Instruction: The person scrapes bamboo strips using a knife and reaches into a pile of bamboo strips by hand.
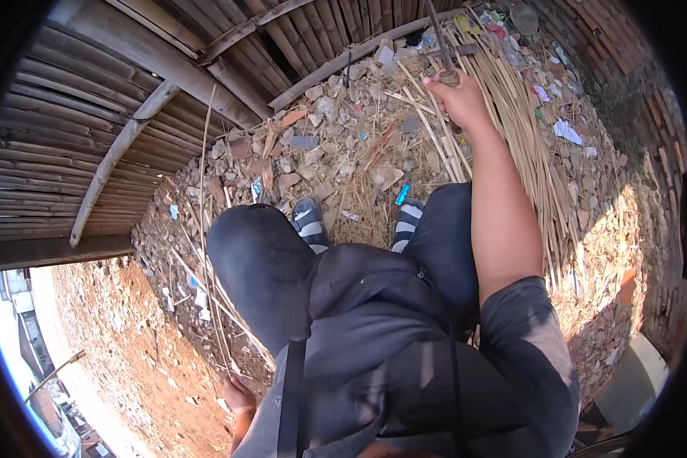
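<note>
My right hand (459, 99) is stretched far forward, its fingers wrapped round the brown grip of a long-bladed knife (440, 38). The narrow dark blade points away from me, and its far end runs out of view. Beside that hand lies a bundle of split bamboo strips (515, 130). Low at the left, my left hand (237, 394) is partly cut off by my body. Its fingers close at the lower end of a long thin bamboo strip (204, 175), which rises past my left knee. Exactly how the fingertips grip is hard to see.
Rubble and dry straw (351, 164) cover the ground around my sandals (310, 221). A blue wrapper (403, 195) lies between my feet. A bamboo slat wall (76, 153) stands at left and front, a brick wall (626, 69) at right. More strips (233, 313) lie by my left leg.
</note>
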Action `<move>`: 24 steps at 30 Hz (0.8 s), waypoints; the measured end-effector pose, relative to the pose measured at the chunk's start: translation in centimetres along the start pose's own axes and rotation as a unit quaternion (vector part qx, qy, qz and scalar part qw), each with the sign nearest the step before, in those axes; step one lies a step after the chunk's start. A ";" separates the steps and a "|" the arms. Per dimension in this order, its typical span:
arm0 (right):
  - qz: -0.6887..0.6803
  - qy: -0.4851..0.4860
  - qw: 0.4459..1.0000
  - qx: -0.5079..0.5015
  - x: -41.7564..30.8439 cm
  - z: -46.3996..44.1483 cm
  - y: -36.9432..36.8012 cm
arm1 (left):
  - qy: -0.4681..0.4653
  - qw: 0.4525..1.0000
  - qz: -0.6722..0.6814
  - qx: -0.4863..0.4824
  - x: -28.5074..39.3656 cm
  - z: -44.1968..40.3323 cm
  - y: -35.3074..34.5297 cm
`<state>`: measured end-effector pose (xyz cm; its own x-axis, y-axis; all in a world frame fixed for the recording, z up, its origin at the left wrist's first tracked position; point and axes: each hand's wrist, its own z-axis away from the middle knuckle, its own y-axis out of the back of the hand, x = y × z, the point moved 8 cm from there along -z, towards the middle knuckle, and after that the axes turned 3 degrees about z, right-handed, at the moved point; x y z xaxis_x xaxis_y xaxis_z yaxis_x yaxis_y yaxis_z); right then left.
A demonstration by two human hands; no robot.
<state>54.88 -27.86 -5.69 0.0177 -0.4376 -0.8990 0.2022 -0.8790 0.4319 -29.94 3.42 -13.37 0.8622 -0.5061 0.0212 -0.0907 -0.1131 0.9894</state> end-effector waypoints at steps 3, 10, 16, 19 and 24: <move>-0.009 0.003 1.000 -0.021 -0.6 0.1 -0.5 | 0.153 0.932 -0.043 -0.327 -8.2 6.0 -9.3; 0.086 0.053 0.995 0.016 -0.3 -0.3 -0.4 | 0.110 0.880 0.215 -0.408 -10.5 4.8 -19.4; 0.119 0.122 0.978 0.117 -6.9 4.1 5.4 | 0.083 0.822 0.379 -0.417 -6.3 -3.7 -22.8; 0.128 0.066 0.980 0.139 -6.5 5.3 10.6 | 0.176 0.774 0.441 -0.418 -2.6 -8.2 -18.9; 0.129 -0.019 0.980 0.152 11.5 3.9 16.1 | 0.093 0.835 0.411 -0.353 -4.3 -11.5 -21.4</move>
<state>54.50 -47.75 -8.77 -0.0074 -0.6539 -0.7565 -0.1059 -0.7518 0.6508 -26.02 17.85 -33.00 0.7219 -0.0150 0.6918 -0.4304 0.7732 0.4658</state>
